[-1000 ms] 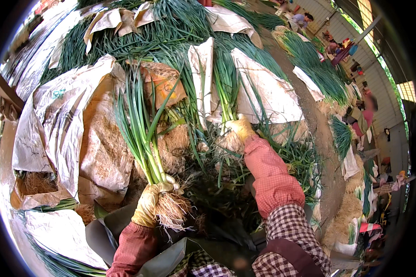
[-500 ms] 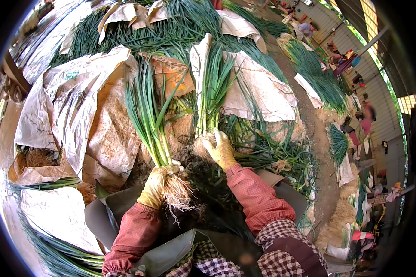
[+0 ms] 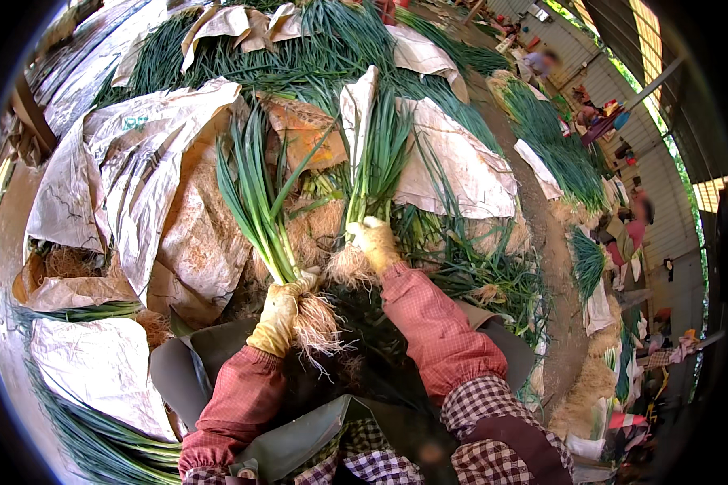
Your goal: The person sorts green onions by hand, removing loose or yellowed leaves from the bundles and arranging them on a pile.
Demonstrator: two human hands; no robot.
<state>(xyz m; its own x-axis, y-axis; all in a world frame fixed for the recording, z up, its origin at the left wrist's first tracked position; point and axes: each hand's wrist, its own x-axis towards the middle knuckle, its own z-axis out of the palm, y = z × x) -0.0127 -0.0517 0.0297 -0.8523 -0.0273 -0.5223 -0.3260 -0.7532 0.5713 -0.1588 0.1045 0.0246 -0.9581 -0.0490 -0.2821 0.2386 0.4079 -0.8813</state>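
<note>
My left hand [image 3: 277,314], in a yellowed glove, is closed round the lower stems of a bunch of green onions [image 3: 264,218]. Pale, stringy roots hang below that fist, and the long leaves lean up and to the left. A second bunch of green onions [image 3: 374,166] stands just to the right, its root clump [image 3: 350,265] resting on the pile. The gloved fingers of my right hand [image 3: 375,242] are wrapped about its base, right above the roots. Dark leaves and stems lie under and between both hands.
White and brown sacking [image 3: 125,186] covers heaps on the left; another sheet [image 3: 457,166] lies right of the bunches. Green onions [image 3: 299,61] are piled across the back. Loose leaves [image 3: 493,283] lie at right, beside a dirt path [image 3: 565,267]. Other people sit farther right.
My right hand has shifted slightly left and closed round the base of the second bunch; before, its fingers were spread beside it. My left hand still holds its bunch, nearly in place.
</note>
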